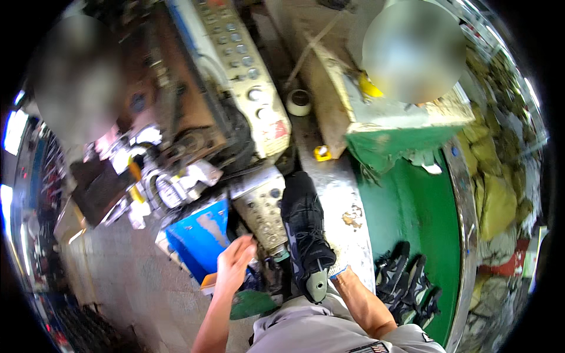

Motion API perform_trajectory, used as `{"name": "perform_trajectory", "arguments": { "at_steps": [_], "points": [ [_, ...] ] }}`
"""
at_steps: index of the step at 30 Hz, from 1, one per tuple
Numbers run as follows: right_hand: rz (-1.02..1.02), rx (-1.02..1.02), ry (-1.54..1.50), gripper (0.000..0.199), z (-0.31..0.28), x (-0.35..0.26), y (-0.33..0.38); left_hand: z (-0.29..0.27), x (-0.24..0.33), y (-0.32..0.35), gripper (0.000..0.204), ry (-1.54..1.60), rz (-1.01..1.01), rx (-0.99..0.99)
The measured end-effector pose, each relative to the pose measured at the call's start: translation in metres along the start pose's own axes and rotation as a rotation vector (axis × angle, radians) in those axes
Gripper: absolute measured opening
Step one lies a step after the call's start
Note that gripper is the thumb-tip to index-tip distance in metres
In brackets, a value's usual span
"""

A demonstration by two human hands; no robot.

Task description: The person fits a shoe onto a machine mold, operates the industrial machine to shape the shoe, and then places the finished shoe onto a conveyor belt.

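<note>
A black lace-up sneaker (pixel 303 217) stands in front of me, toe pointing away. From its heel opening juts a grey-green shoe last (pixel 318 286) with a round hole. My right hand (pixel 338 268), in a pale knit glove with a blue cuff, grips the shoe from its right side; the shoe hides most of the fingers. Left of the shoe and apart from it, my bare left hand (pixel 234 262) hovers near a blue bin (pixel 197 232). Its fingers reach forward, slightly bent and a little blurred, with nothing visible in them.
A button-covered control panel (pixel 241 65) rises ahead. Several black shoes (pixel 408 282) lie on the green surface (pixel 435 217) at right. On the worn metal ledge (pixel 347 206) are a white tape roll (pixel 298 102) and a small yellow item (pixel 322 153). Sacks (pixel 497 200) line the far right.
</note>
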State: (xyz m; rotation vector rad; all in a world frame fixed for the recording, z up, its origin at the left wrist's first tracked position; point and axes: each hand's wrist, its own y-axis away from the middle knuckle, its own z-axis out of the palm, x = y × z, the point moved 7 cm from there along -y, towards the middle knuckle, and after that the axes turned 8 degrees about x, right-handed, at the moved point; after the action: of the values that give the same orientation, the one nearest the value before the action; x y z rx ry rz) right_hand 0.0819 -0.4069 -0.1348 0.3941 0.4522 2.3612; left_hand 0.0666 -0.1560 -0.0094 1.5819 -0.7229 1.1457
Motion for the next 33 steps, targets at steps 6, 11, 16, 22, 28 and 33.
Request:
{"name": "perform_trajectory", "arguments": {
  "at_steps": [6, 11, 16, 22, 28, 33],
  "points": [
    [-0.285, 0.188, 0.734, 0.049, 0.122, 0.071, -0.047, -0.062, 0.031, -0.051, 0.046, 0.273, -0.083, -0.089],
    [-0.240, 0.076, 0.827, 0.063, 0.177, 0.124, -0.079, -0.143, 0.038, -0.043, 0.013, 0.285, -0.059, 0.210],
    [-0.283, 0.126, 0.863, 0.058, 0.184, 0.147, -0.120, -0.188, 0.034, -0.054, 0.025, 0.375, 0.022, 0.369],
    [-0.412, 0.029, 0.897, 0.057, 0.212, 0.170, -0.164, -0.220, 0.054, -0.062, 0.037, 0.502, 0.139, 0.551],
    [-0.383, 0.059, 0.714, 0.059, 0.193, 0.192, -0.209, -0.242, 0.036, -0.077, 0.043, 0.620, 0.268, 0.504],
    [-0.508, 0.100, 0.866, 0.055, 0.185, 0.187, -0.215, -0.203, -0.012, -0.066, 0.039, 0.640, -0.044, 0.448]
  ]
}}
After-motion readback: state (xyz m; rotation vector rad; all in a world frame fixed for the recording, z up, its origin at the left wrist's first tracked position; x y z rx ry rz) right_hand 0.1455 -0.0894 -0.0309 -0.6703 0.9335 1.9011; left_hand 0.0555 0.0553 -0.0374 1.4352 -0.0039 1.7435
